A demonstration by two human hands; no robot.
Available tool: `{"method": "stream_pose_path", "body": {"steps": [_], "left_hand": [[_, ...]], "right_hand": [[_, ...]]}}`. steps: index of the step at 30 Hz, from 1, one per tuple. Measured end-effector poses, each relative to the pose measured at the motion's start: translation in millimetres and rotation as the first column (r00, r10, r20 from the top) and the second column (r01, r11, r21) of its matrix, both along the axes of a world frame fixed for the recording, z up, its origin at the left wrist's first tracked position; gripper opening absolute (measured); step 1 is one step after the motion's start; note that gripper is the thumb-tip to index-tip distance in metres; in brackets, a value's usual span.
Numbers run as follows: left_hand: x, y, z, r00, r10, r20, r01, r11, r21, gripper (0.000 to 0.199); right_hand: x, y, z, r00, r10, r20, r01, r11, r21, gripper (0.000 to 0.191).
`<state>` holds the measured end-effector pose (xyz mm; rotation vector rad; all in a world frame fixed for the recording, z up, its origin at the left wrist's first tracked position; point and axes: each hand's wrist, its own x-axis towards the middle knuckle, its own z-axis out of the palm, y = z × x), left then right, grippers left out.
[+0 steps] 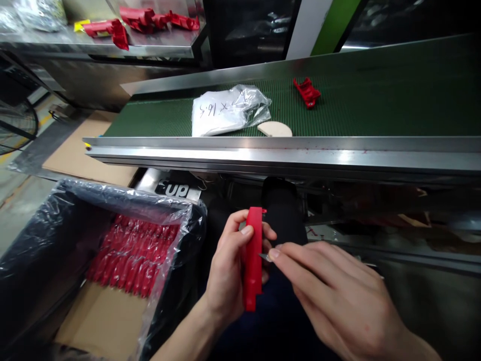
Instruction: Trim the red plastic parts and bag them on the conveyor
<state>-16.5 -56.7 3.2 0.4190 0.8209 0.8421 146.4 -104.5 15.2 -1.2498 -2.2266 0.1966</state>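
Observation:
My left hand point(228, 263) is wrapped around a long red plastic part point(254, 250), held upright above my lap. The thumb lies on its near face and fingertips show past its right edge. Between the thumb and fingers of my right hand point(334, 286) is a small pointed blade point(264, 256). Its tip is at the right edge of the red part; whether it touches, I cannot tell. Most of the blade's body is hidden by the fingers.
A green conveyor belt point(161, 118) with a metal rail runs ahead, bearing a white plastic bag point(216, 113), a beige half-round piece point(276, 129) and a red part point(307, 93). At left stands a lined box point(30, 281) with rows of red parts. More red parts point(137, 19) lie on a metal table.

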Motion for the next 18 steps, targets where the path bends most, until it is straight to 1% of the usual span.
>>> {"method": "stream_pose_path", "body": {"steps": [5, 9, 13, 15, 18], "left_hand": [[-0.3, 5.5, -0.9, 0.999, 0.025, 0.046, -0.028, 0.997, 0.068, 0.015], [0.6, 9.4, 0.5, 0.996, 0.042, 0.078, -0.045, 0.998, 0.045, 0.014], [0.8, 12.9, 1.0, 0.992, 0.053, 0.114, -0.055, 0.998, 0.014, 0.013], [0.9, 14.8, 1.3, 0.989, 0.07, 0.129, -0.07, 0.998, -0.001, 0.014], [1.0, 17.2, 2.8, 0.986, 0.089, 0.14, -0.09, 0.996, 0.001, 0.014]], "right_hand": [[-5.1, -6.8, 2.2, 1.0, 0.012, 0.015, -0.012, 1.0, -0.007, 0.034], [-7.2, -11.7, 2.0, 0.999, 0.042, 0.035, -0.042, 0.999, 0.001, 0.032], [-12.4, -15.5, 0.3, 0.999, -0.015, -0.028, 0.016, 1.0, 0.006, 0.03], [-14.5, -17.1, 2.5, 0.999, -0.017, -0.029, 0.017, 1.0, 0.003, 0.028], [-4.2, -22.4, 4.5, 0.999, -0.033, -0.03, 0.032, 0.999, -0.026, 0.029]]}}
